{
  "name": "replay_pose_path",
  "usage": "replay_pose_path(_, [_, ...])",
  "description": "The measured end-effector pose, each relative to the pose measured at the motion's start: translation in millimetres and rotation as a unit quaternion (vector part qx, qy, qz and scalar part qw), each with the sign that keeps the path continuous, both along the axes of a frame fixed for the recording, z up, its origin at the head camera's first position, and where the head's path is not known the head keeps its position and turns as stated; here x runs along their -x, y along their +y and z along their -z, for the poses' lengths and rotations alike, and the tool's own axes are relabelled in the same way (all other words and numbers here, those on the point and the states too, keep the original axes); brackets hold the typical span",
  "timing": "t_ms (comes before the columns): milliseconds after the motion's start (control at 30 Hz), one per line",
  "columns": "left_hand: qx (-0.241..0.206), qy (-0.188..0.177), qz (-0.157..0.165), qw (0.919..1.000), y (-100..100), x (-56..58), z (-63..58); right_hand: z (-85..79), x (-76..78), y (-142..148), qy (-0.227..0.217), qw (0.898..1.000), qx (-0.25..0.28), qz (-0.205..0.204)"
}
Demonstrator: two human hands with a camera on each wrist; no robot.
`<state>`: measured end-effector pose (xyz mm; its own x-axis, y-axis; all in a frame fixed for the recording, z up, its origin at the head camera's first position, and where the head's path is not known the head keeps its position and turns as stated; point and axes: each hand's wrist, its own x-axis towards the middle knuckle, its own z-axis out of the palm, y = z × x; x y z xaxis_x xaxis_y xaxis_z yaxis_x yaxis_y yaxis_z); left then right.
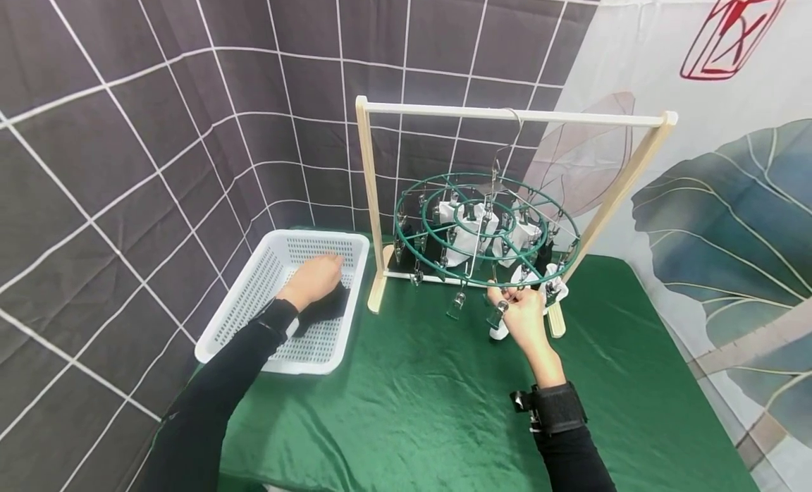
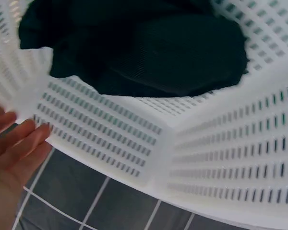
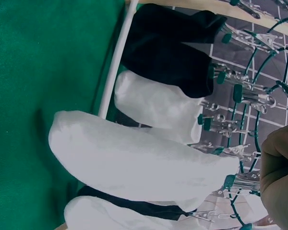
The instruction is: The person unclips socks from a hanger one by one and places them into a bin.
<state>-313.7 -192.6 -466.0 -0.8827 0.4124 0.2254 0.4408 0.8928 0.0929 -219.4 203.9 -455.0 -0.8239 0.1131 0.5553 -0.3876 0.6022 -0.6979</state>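
Observation:
In the head view my left hand reaches into a white plastic basket. A black sock lies in the basket under that hand. The left wrist view shows the fingers loosely extended, apart from the dark sock and holding nothing. My right hand is at the near rim of a round green clip hanger, its fingers curled at a metal clip; the fingertips are partly hidden. White socks and black socks hang from clips beside it in the right wrist view.
A wooden stand with a white crossbar carries the hanger by its hook. Its feet stand on a green cloth. Unused clips, such as a front clip, dangle from the rim. A grey tiled-pattern curtain stands behind.

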Motion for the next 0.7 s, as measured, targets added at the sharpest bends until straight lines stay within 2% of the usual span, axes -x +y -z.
replay_pose_path(67, [-0.057,0.037,-0.009,0.9977,8,0.1,-3.7,0.4,0.2,1,0.001,1.000,-0.002,0.001])
replay_pose_path(133, [-0.132,0.088,-0.009,0.9872,19,-1.9,-9.4,0.9,0.3,2,-0.004,1.000,0.000,0.002])
replay_pose_path(200, [-0.204,0.148,0.014,0.9675,32,-6.5,-19.0,0.5,0.5,1,-0.011,1.000,0.010,0.001])
replay_pose_path(300, [-0.260,0.240,0.082,0.9316,57,-15.5,-32.5,-0.5,0.0,1,-0.015,1.000,0.017,0.001])
replay_pose_path(367, [-0.278,0.278,0.131,0.9099,75,-23.0,-40.6,-1.3,-0.4,0,-0.012,1.000,0.016,-0.001])
replay_pose_path(467, [-0.289,0.308,0.194,0.8855,101,-34.8,-49.8,-1.4,-0.6,-1,-0.004,1.000,0.005,0.001])
replay_pose_path(533, [-0.292,0.312,0.223,0.8763,116,-42.8,-55.0,-1.3,-0.5,-1,0.000,1.000,0.002,0.002])
replay_pose_path(600, [-0.291,0.309,0.239,0.8733,129,-49.8,-58.9,-1.5,-0.7,-1,-0.002,1.000,0.002,0.004])
replay_pose_path(700, [-0.289,0.286,0.247,0.8794,144,-57.8,-62.2,-2.3,-1.4,-1,-0.011,1.000,0.007,0.001])
